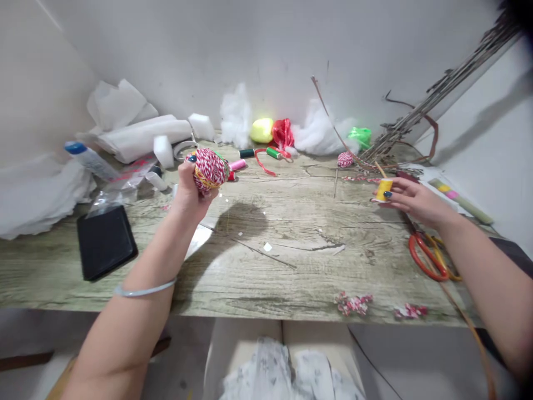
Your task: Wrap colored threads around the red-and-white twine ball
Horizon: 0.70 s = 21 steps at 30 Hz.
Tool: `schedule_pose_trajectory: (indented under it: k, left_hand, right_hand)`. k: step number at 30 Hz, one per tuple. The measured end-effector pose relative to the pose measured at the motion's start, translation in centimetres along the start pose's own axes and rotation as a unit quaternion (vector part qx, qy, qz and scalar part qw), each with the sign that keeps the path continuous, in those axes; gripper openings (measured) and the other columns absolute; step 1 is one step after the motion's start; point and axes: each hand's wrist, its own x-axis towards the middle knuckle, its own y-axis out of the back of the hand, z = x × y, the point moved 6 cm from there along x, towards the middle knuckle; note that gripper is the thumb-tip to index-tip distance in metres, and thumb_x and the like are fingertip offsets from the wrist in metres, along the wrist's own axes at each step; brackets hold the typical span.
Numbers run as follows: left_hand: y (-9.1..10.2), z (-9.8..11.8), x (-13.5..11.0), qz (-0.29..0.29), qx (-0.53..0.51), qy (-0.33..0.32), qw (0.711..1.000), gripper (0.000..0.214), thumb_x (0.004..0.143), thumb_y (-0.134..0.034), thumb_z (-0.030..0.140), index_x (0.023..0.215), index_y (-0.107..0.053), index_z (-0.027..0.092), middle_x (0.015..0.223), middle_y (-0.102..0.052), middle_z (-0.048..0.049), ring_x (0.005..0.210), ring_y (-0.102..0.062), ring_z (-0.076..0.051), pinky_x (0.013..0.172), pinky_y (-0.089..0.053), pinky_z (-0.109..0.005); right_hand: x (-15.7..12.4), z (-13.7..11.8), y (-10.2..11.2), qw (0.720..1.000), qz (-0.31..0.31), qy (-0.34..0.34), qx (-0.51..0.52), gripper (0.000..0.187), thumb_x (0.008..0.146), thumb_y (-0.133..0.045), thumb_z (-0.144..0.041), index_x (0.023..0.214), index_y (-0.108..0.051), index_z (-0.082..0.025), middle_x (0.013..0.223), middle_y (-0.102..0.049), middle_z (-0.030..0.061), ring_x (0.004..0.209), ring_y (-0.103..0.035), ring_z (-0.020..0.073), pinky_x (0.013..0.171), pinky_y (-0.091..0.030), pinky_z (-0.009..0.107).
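My left hand [195, 186] is closed around a ball of red-and-white twine [211, 169], raised above the table on the left; some yellow strands show on its lower side. At the right, my right hand [410, 199] pinches a spool of yellow thread [383, 190] between thumb and fingers, low over the table. Near that hand lies a pair of scissors with orange handles [420, 258]. A smaller red-and-white ball [345, 160] on a thin stick rests farther back. Pink, green and dark thread spools lie behind my left hand, such as the green spool [273, 153].
White stuffing [316, 130], a yellow bundle [261, 130] and a red bundle [283, 133] line the wall. Dry twigs [449, 89] lean at the right. A black tray-like object [106, 242] and a blue-capped bottle [89, 160] are left. Small pink-white clusters [353, 304] lie near the front edge.
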Motion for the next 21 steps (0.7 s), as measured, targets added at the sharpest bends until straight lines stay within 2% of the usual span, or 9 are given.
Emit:
schedule_pose_trajectory:
  k: [5, 11, 16, 21]
  left_hand:
    - [-0.2, 0.2, -0.2, -0.018, 0.001, 0.018, 1.0, 0.026, 0.068, -0.057, 0.042, 0.077, -0.049, 0.018, 0.06, -0.054, 0.0015, 0.039, -0.024, -0.003, 0.035, -0.002, -0.021]
    - [-0.1, 0.6, -0.4, -0.034, -0.001, 0.013, 0.999, 0.023, 0.075, -0.053, 0.04, 0.078, -0.049, 0.017, 0.06, -0.054, 0.0023, 0.041, -0.024, -0.004, 0.035, -0.007, -0.019]
    - [0.0, 0.7, -0.4, -0.027, -0.006, 0.005, 1.0, 0.032, 0.07, -0.063, 0.047, 0.078, -0.049, 0.019, 0.06, -0.052, 0.0031, 0.042, -0.022, -0.004, 0.034, -0.008, -0.018]
    - [-0.4, 1.0, -0.6, -0.036, 0.003, 0.011, 0.999, 0.029, 0.072, -0.06, 0.044, 0.08, -0.053, 0.017, 0.066, -0.057, -0.0006, 0.041, -0.02, -0.004, 0.031, -0.008, -0.017]
  right_hand:
    - [-0.7, -0.1, -0.4, 0.997, -0.021, -0.045, 0.057, 0.033, 0.074, -0.076, -0.031, 0.105, -0.067, -0.029, 0.105, -0.072, 0.0055, 0.089, -0.067, 0.0183, 0.081, -0.053, 0.031]
    - [-1.0, -0.6, -0.2, 0.997, -0.031, -0.056, 0.052, 0.012, 0.084, -0.065, -0.026, 0.095, -0.068, -0.024, 0.086, -0.065, 0.0024, 0.077, -0.057, 0.0115, 0.072, -0.043, 0.026]
    - [-2.2, -1.7, -0.6, 0.994, -0.045, -0.088, 0.051, 0.017, 0.092, -0.057, -0.029, 0.107, -0.066, -0.026, 0.08, -0.056, -0.001, 0.075, -0.053, 0.009, 0.074, -0.04, 0.025]
    - [-2.3, -1.4, 0.2, 0.992, -0.033, -0.112, 0.055, 0.021, 0.092, -0.058, -0.031, 0.111, -0.066, -0.028, 0.082, -0.055, -0.0008, 0.07, -0.05, 0.0071, 0.065, -0.037, 0.026]
